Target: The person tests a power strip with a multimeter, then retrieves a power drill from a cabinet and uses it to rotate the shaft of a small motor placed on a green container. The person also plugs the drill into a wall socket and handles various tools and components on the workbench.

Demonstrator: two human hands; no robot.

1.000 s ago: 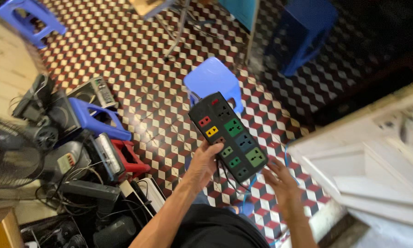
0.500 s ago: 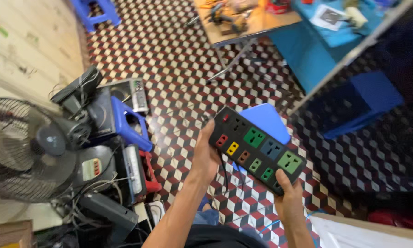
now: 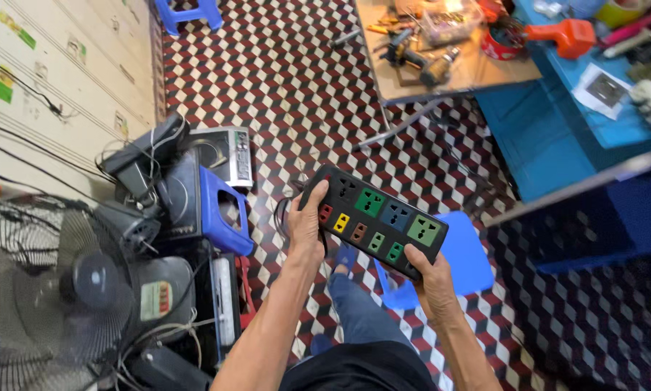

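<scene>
Near the centre of the frame, both hands hold a black power strip (image 3: 374,219) with coloured sockets in green, blue, red, yellow and orange. It lies tilted, its upper end toward the left and its lower end toward the right, face up to the camera. The left hand (image 3: 307,221) grips the upper-left end, fingers curled over the edge and thumb on the face. The right hand (image 3: 428,279) closes around the lower-right corner, thumb pressed on the front beside a green socket.

Below the strip, right of centre, stands a blue plastic stool (image 3: 464,262) on a red, white and black patterned tile floor (image 3: 289,80). At the left edge sits a heap of old electrical gear with a blue-handled case (image 3: 222,210) and, lower left, a grey fan (image 3: 47,289). In the upper right, a wooden table (image 3: 477,69) carries tools, next to a blue workbench (image 3: 557,137) with an orange tool (image 3: 568,35).
</scene>
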